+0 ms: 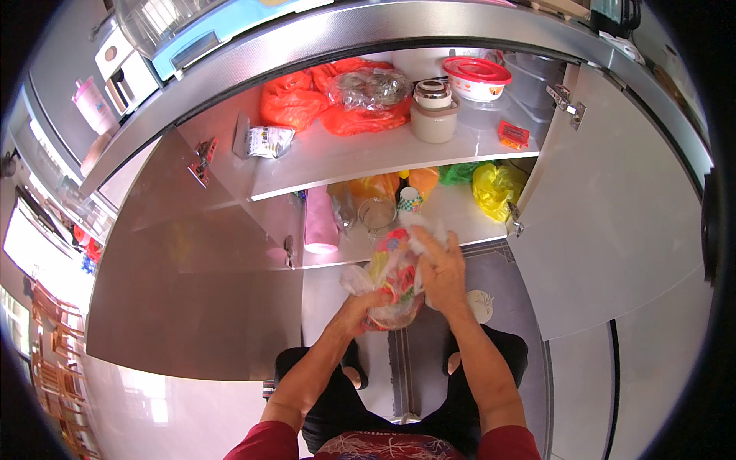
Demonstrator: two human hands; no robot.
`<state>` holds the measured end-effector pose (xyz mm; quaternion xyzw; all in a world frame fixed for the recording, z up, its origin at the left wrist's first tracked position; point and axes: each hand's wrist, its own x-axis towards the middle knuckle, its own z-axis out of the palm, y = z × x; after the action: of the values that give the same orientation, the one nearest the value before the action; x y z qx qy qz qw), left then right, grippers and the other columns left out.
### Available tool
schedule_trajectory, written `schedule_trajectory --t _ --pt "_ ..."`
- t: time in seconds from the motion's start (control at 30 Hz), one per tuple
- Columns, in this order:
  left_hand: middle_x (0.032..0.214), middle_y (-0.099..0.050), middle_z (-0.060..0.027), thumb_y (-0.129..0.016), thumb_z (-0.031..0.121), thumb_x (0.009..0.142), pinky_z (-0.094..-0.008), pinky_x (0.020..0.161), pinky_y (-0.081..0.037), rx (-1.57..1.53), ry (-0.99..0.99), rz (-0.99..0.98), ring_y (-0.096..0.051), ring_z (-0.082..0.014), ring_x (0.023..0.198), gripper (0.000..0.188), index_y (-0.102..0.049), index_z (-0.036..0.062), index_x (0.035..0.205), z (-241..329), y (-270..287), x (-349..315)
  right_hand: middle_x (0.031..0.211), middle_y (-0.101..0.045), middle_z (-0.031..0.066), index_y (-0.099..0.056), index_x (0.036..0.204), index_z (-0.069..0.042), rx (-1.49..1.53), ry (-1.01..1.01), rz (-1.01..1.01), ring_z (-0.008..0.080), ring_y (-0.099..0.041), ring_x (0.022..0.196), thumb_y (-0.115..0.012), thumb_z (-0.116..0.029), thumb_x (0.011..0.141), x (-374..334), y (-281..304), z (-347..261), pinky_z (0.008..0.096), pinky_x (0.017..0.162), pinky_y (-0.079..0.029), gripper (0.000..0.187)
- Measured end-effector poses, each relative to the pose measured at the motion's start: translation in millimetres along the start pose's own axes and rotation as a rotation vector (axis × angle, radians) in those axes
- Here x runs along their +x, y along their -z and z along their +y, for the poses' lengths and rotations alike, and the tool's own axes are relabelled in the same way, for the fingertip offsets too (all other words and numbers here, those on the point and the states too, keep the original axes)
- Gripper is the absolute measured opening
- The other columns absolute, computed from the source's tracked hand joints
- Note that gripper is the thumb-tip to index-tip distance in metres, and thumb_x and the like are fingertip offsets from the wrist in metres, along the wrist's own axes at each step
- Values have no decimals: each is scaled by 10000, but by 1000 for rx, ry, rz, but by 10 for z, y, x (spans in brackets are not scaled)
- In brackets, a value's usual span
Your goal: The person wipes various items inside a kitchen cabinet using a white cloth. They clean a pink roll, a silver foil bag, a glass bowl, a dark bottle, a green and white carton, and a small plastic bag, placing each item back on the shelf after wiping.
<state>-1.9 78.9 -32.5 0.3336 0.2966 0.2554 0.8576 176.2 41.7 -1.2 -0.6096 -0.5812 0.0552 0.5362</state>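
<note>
A clear plastic bag [396,280] with red, yellow and pink colours showing in it is between my hands, in front of the open cabinet. My left hand [363,310] grips the bag's lower left side. At the upper right of the bag, my right hand [443,270] has its fingers curled at the whitish, crumpled plastic [423,234]; slight blur hides exactly how it holds it. Just beyond the bag, a clear glass jar [376,215] stands on the lower shelf. Beside it are a patterned paper cup [410,201] and a pink roll [320,222].
Open cabinet doors flank me, left [192,268] and right [613,207]. The upper shelf [345,162] bears orange-red bags [295,100], a beige canister [434,119] and a red-lidded bowl [477,77]. A yellow bag [494,188] lies at the lower shelf's right. A metal-edged countertop [368,29] overhangs.
</note>
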Motion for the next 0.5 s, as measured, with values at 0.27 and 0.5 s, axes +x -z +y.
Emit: schedule_trajectory --t 0.27,0.5 --pt "1086 -593 -77 -706 53 680 -331 836 -486 447 -191 75 -590 -197 968 592 -466 46 1221 8 -124 -8 1142 -488 194 -624 1061 -230 -209 311 -147 360 -524 972 -563 -97 744 -93 170 -362 445 823 -462 349" --pt "1115 -582 -84 -676 100 693 -379 860 -475 170 -73 39 -576 -228 1004 565 -469 50 1216 6 -20 -44 1062 -493 209 -588 1125 -143 -127 -111 66 368 -522 950 -509 22 731 97 315 100 383 805 -443 435"
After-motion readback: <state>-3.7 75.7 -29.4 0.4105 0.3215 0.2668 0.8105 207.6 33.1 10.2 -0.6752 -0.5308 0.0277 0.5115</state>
